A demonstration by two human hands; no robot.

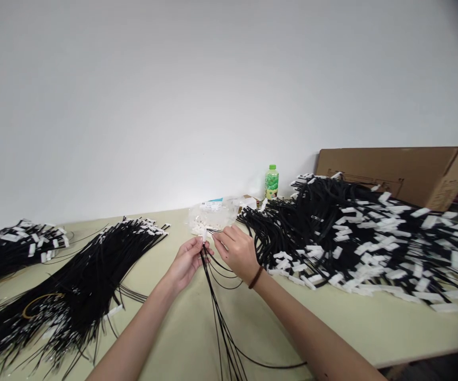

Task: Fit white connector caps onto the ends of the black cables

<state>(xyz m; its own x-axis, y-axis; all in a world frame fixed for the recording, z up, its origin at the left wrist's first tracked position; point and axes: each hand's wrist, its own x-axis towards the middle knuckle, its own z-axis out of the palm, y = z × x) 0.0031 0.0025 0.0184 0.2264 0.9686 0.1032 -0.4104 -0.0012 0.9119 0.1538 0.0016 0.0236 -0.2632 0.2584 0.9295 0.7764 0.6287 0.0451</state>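
In the head view my left hand (pixel 187 263) is closed, with thumb and fingers pinching a small white connector (pixel 204 234) from which several thin black wires (pixel 214 301) hang toward me. Close beside it, my right hand (pixel 237 251) has its fingers pinched on the end of a thin black wire (pixel 213 230) at the connector's right side. The exact fingertip contact is too small to make out. Just behind both hands lies a clear plastic bag (pixel 217 213) with small white pieces in it.
A large heap of black cables (pixel 316 222) with white connectors covers the table (pixel 280 328) on the right, before a cardboard box (pixel 391 164). Black wire bundles (pixel 89 264) lie to the left. A green-capped bottle (pixel 271 182) stands near the wall.
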